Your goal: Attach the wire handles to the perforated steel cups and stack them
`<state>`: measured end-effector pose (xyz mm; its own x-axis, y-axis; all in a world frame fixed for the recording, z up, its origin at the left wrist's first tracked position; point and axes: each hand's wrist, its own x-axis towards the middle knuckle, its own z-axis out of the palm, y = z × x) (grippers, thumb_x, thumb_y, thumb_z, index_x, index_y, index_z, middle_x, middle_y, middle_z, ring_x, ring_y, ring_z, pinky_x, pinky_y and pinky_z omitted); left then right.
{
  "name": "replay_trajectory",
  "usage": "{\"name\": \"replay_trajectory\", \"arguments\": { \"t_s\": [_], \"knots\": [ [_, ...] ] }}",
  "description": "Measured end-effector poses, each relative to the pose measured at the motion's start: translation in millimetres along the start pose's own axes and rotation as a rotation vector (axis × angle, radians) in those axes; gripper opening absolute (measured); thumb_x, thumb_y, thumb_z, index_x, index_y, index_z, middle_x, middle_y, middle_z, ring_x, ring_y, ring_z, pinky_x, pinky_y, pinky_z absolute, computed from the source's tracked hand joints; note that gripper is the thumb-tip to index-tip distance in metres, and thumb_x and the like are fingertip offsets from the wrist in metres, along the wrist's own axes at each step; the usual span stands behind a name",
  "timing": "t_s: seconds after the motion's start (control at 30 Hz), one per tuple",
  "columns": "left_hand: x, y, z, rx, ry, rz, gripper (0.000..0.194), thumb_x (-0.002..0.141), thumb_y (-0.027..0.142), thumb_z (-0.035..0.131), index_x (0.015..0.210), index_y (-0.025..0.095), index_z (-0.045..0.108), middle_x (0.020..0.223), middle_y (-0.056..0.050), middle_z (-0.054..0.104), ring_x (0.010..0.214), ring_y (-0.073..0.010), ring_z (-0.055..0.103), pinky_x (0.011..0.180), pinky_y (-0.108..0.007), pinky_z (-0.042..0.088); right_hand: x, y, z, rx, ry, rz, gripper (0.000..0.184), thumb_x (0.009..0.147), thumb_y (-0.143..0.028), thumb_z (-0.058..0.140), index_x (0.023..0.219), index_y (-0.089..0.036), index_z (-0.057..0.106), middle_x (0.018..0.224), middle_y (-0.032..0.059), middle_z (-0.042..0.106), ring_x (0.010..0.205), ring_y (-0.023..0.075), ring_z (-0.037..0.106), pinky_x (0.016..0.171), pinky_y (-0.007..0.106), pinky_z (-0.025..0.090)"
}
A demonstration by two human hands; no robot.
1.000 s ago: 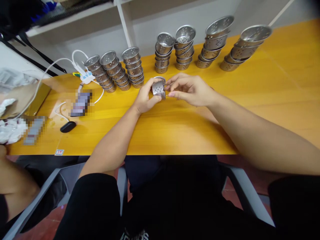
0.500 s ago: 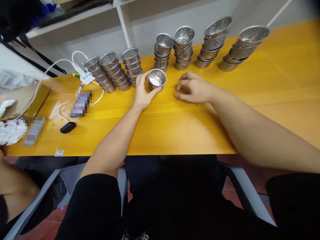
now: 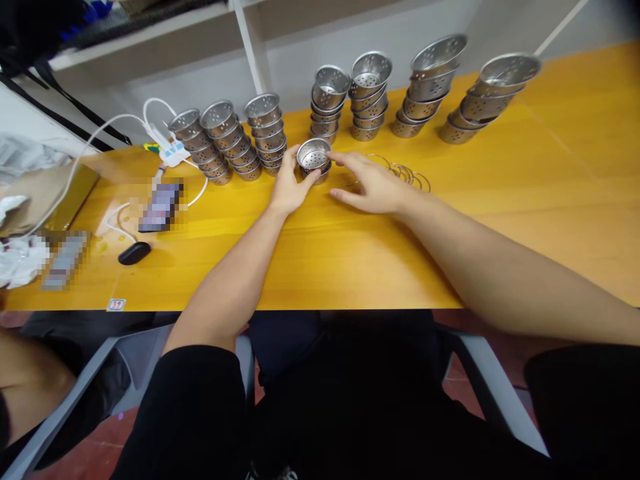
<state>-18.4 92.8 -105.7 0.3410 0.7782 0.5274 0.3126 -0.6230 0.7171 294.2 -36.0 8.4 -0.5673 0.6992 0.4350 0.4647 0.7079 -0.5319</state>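
Observation:
A small perforated metal cup [image 3: 313, 159] stands upright on the yellow table [image 3: 350, 253], mouth up. My left hand [image 3: 287, 185] curls round its left side and grips it. My right hand [image 3: 367, 183] lies just right of the cup with fingers stretched out, the index finger reaching toward the cup's rim. Several thin wire rings [image 3: 407, 175] lie on the table just behind my right hand.
Stacks of perforated metal cups [image 3: 260, 137] and wider strainer bowls [image 3: 430, 83] line the table's far edge. At the left are a white power strip with cables [image 3: 167, 153], a phone [image 3: 160, 207], a black oval object [image 3: 135, 253] and crumpled paper [image 3: 20, 260]. Another person's arm [image 3: 30, 380] shows at lower left.
The cup went from being held up between both hands to standing on the table near the stacks. My right hand let go and now reaches toward it again, uncovering the wire rings.

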Motion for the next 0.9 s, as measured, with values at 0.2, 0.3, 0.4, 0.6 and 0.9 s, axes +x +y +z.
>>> {"name": "replay_trajectory", "arguments": {
  "t_s": [0.2, 0.3, 0.4, 0.6, 0.9],
  "knots": [
    [0.6, 2.4, 7.3, -0.037, -0.003, -0.080, 0.114, 0.099, 0.099, 0.093, 0.181, 0.034, 0.047, 0.191, -0.020, 0.066, 0.182, -0.0444, 0.068, 0.161, -0.070, 0.046, -1.3, 3.5, 0.3, -0.038, 0.012, -0.005, 0.098, 0.115, -0.076, 0.078, 0.198, -0.026, 0.060, 0.189, 0.0208, 0.071, 0.172, 0.0558, 0.070, 0.148, 0.083, 0.053],
    [2.0, 5.8, 9.5, -0.034, 0.008, -0.131, 0.114, 0.101, 0.098, 0.092, 0.184, 0.033, 0.048, 0.193, -0.021, 0.065, 0.182, -0.0453, 0.068, 0.160, -0.072, 0.047, -1.8, 0.0, 1.7, -0.041, 0.031, 0.012, 0.091, 0.115, -0.071, 0.077, 0.194, -0.027, 0.065, 0.185, 0.0205, 0.074, 0.170, 0.0550, 0.072, 0.148, 0.082, 0.052],
    [2.4, 12.0, 9.5, -0.010, 0.001, -0.179, 0.116, 0.103, 0.092, 0.095, 0.187, 0.029, 0.048, 0.197, -0.024, 0.060, 0.184, -0.0470, 0.066, 0.161, -0.073, 0.045, -2.5, -3.6, 2.5, -0.043, 0.031, 0.038, 0.088, 0.115, -0.068, 0.077, 0.193, -0.029, 0.067, 0.183, 0.0200, 0.075, 0.167, 0.0540, 0.073, 0.147, 0.082, 0.053],
    [-0.3, 36.1, 6.4, -0.023, -0.042, -0.111, 0.098, 0.112, 0.083, 0.089, 0.189, 0.034, 0.054, 0.200, -0.018, 0.061, 0.194, -0.0430, 0.055, 0.167, -0.071, 0.037, -2.5, -8.2, 0.5, -0.033, 0.019, 0.056, 0.089, 0.113, -0.071, 0.079, 0.193, -0.034, 0.068, 0.182, 0.0176, 0.075, 0.165, 0.0549, 0.072, 0.147, 0.082, 0.052],
    [-3.8, 37.6, -0.4, 0.062, -0.065, -0.085, 0.101, 0.114, 0.087, 0.081, 0.191, 0.028, 0.055, 0.209, -0.020, 0.052, 0.198, -0.0422, 0.050, 0.169, -0.065, 0.036, -4.3, -7.9, 0.8, -0.019, -0.007, 0.027, 0.083, 0.116, -0.068, 0.077, 0.192, -0.037, 0.070, 0.183, 0.0175, 0.072, 0.168, 0.0517, 0.070, 0.148, 0.080, 0.053]
  ]
}}
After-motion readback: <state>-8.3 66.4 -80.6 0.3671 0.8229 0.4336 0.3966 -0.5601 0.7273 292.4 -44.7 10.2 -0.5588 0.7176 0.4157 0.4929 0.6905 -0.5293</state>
